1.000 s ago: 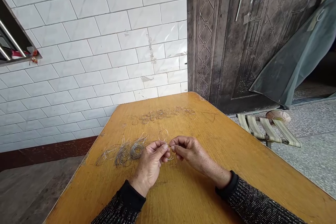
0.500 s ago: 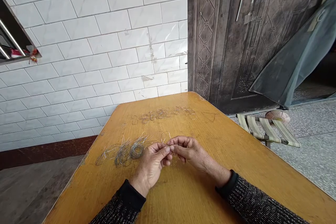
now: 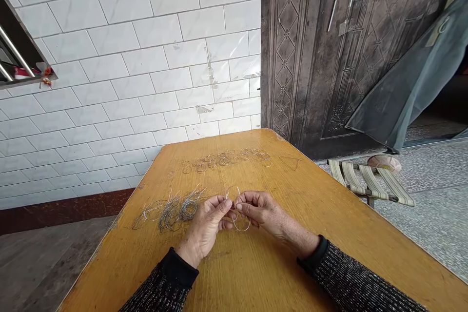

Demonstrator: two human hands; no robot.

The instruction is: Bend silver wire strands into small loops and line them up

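Note:
Between my two hands is a thin wire loop (image 3: 242,229), pinched near its middle, with one bend standing above the fingertips and another hanging below. My left hand (image 3: 208,224) grips it between thumb and forefinger. My right hand (image 3: 261,212) pinches the same wire a short way to the right, the fingertips a small gap apart. Left of my left hand lie several bundles of grey wire (image 3: 170,214) on the wooden table (image 3: 256,263). Farther back, a row of small thin wire rings (image 3: 223,158) is spread across the tabletop.
A bent piece of thin wire (image 3: 291,162) lies near the table's right edge. Beyond that edge stands a low stool with striped straps (image 3: 369,183), a round pinkish object (image 3: 383,163) behind it. A white tiled wall (image 3: 153,83) and a dark carved door (image 3: 314,58) rise behind the table.
My hands have moved slightly apart, the left one a little to the left. The lower bend of the wire now shows beneath my fingers.

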